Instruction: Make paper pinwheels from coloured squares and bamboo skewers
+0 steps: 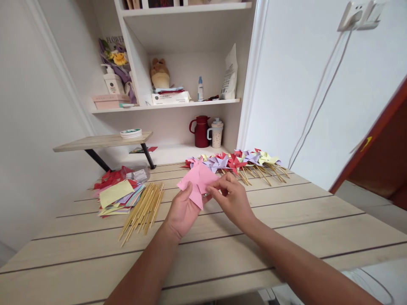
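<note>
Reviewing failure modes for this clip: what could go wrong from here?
1. The pink paper is held only at its edges by the left hand and right hand; a fold might slip or tear.
2. The wooden sticks lie loose beside the left forearm and could get swept away.

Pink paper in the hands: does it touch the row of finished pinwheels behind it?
Cannot tell. In the head view the pink paper, held by the left hand and right hand, overlaps the pinwheels, hiding any gap.
</note>
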Demonstrator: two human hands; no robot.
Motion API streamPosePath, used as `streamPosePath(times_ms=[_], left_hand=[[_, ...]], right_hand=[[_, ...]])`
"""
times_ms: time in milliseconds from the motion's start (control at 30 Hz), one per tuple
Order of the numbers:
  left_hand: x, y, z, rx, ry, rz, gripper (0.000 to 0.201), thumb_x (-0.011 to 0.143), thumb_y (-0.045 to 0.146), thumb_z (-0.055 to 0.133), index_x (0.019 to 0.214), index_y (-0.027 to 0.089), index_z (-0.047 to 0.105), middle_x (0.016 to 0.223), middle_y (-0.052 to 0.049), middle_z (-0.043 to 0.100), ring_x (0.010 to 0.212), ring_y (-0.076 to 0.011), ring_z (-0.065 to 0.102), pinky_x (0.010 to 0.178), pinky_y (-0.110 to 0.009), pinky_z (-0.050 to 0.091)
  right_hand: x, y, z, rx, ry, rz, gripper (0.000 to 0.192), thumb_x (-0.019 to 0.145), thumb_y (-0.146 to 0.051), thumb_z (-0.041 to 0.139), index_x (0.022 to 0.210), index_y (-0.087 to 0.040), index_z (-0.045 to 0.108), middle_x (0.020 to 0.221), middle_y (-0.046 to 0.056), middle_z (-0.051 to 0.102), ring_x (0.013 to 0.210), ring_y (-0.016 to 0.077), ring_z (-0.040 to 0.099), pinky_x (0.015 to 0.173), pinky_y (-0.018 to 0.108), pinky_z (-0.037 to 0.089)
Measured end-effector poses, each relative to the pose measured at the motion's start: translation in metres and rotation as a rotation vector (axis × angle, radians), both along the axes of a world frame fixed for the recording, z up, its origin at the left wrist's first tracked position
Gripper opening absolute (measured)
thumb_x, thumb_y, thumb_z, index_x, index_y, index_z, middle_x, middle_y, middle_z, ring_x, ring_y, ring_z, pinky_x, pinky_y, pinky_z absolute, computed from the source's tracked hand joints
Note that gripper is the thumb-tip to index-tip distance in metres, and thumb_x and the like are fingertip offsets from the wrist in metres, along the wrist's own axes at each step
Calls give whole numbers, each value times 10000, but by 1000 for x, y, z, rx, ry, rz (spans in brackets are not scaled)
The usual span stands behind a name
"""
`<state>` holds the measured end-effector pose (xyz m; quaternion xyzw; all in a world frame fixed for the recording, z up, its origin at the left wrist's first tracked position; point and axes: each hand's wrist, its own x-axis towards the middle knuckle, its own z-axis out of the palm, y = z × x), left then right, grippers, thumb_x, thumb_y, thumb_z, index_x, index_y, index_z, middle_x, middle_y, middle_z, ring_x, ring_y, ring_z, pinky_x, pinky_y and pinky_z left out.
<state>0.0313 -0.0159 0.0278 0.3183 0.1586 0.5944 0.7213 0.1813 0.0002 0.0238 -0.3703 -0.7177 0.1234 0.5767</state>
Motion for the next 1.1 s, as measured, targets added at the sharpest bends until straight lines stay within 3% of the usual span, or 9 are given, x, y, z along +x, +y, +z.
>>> streamPosePath(times_ms=[367, 633, 867, 1100], left_hand=[[0, 2, 0, -16, 33, 100, 402, 946, 238, 566, 1325, 107, 586, 1288, -165, 671, 1240, -291, 597, 1068, -448, 468], [2, 1, -1, 65, 47, 120, 556, 860, 115, 678, 1394, 173, 536, 1286, -136, 677, 1219, -278, 614, 1077, -434, 448], [2, 1, -5, 116, 136, 143, 537, 785, 71, 734, 1301, 163, 620, 1204, -129, 718, 1165, -267, 644, 1045, -389, 450], [2, 5, -9, 58, 195, 227, 433, 706, 78, 787, 1130, 121, 711, 1119, -141, 745, 1077, -253, 673, 1022, -375, 442]], right_hand=[[1, 5, -2, -52, 4, 54, 149, 829, -220, 679, 683, -198, 659, 807, 32, 522, 761, 185, 524, 639, 332, 464], [2, 10, -6, -61, -7, 67, 145, 824, -222, 702, 683, -194, 682, 790, 31, 529, 766, 188, 529, 645, 332, 464], [1, 10, -5, -68, -15, 68, 139, 825, -226, 698, 691, -193, 688, 786, 35, 535, 761, 191, 537, 633, 334, 469], [1, 11, -8, -41, -16, 78, 140, 825, -243, 709, 696, -196, 688, 784, 32, 554, 747, 186, 541, 631, 335, 468]])
